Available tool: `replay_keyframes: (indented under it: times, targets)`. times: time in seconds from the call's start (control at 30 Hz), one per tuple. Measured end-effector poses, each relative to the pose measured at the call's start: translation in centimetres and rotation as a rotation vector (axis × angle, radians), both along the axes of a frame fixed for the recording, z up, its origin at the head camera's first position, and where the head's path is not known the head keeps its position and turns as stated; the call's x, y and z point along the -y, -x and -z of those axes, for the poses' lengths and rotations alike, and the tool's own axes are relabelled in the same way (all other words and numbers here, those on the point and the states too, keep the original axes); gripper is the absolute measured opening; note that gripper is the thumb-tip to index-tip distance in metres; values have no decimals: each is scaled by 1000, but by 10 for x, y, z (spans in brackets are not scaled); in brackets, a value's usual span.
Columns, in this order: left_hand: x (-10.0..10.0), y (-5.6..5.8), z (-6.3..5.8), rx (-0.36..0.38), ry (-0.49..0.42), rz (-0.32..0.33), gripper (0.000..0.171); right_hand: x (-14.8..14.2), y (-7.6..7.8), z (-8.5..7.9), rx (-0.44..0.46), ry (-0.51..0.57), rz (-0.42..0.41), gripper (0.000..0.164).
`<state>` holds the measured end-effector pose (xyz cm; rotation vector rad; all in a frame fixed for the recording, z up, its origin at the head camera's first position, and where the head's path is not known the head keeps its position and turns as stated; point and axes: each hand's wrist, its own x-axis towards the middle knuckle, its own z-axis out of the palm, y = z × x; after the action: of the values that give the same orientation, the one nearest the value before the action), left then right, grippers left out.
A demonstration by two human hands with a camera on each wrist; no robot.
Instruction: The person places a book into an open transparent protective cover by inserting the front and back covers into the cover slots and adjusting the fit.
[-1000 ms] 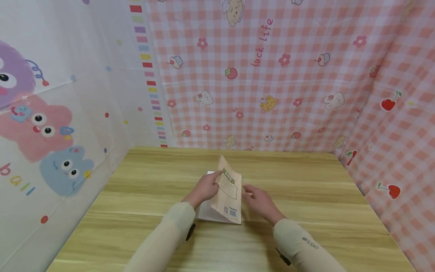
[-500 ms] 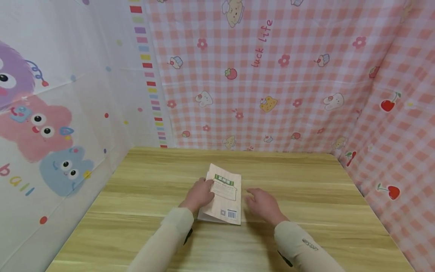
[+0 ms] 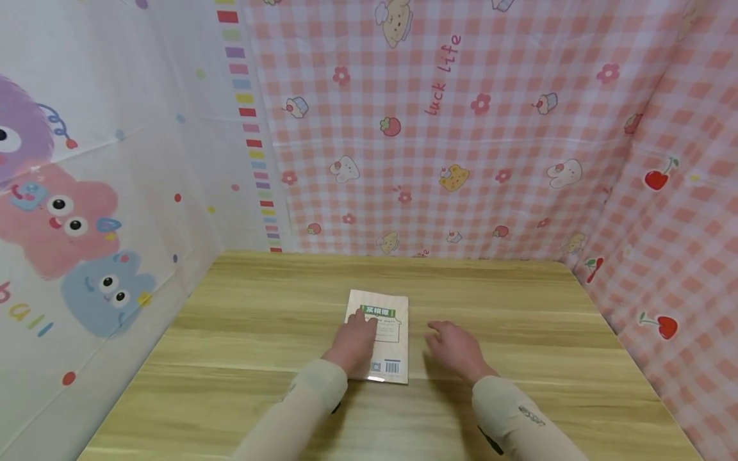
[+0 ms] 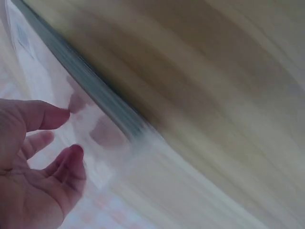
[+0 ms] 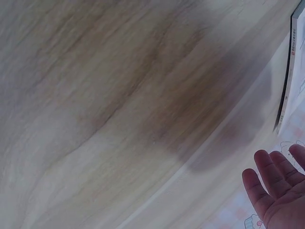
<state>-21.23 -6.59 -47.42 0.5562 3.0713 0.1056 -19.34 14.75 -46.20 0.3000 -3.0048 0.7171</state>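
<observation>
A closed paperback book (image 3: 392, 351) lies flat on the table, its pale back cover up, with a green title block and a barcode. Over the left part of that cover is my left hand (image 3: 353, 342), fingers extended toward the title. Seen from the left wrist, the same hand (image 4: 40, 164) has loosely bent fingers close to the glossy cover (image 4: 102, 126), which mirrors them; the page edges (image 4: 90, 81) face the camera. To the right of the book, apart from it, my right hand (image 3: 458, 351) holds nothing. The right wrist view catches the book's spine (image 5: 287, 71) beyond the relaxed fingers (image 5: 269, 176).
The wood-grain table (image 3: 259, 307) extends around the book on all sides. A pink checked cloth (image 3: 438, 141) hangs behind it and along the right. On the left hangs a white cloth (image 3: 150, 160) with cartoon figures.
The raised back cover has come down to the left and the book is now closed. My left hand has moved from the cover's edge onto the cover; my right hand has drifted slightly right.
</observation>
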Motion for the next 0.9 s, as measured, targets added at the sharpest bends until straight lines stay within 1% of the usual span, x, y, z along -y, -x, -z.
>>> replay_keyframes:
  times: [0.07,0.1,0.17,0.23,0.33,0.43,0.57,0.7,0.77,0.83,0.9]
  targets:
    - [-7,-3,1,27,-29,1,30,-1,1,1,5,-9,4,38]
    - [-10,-4,2,40,-52,-9,26,-1,1,1,7,-11,6,37]
    - [-16,-6,3,55,-58,-36,28,-1,2,3,5,-17,5,37]
    - [-21,-8,4,56,-57,-72,37,-1,2,4,2,-22,3,37]
    - [-27,-9,5,45,-37,-115,59,-1,4,6,-8,-20,-1,37]
    - [-33,-11,4,46,-19,-152,77,-2,5,7,-14,-23,-1,37]
    - [-42,-16,3,46,27,-188,92,-3,5,8,-13,-23,-1,37]
    - [-48,-19,4,28,107,-198,94,-4,6,9,-10,-12,1,37]
    - [-49,-20,5,24,125,-198,92,-4,5,9,-11,-15,5,37]
    - [-49,-19,5,34,124,-195,90,-5,5,10,-13,-18,7,37]
    - [-49,-17,6,48,98,-196,87,-6,5,10,-19,-21,5,37]
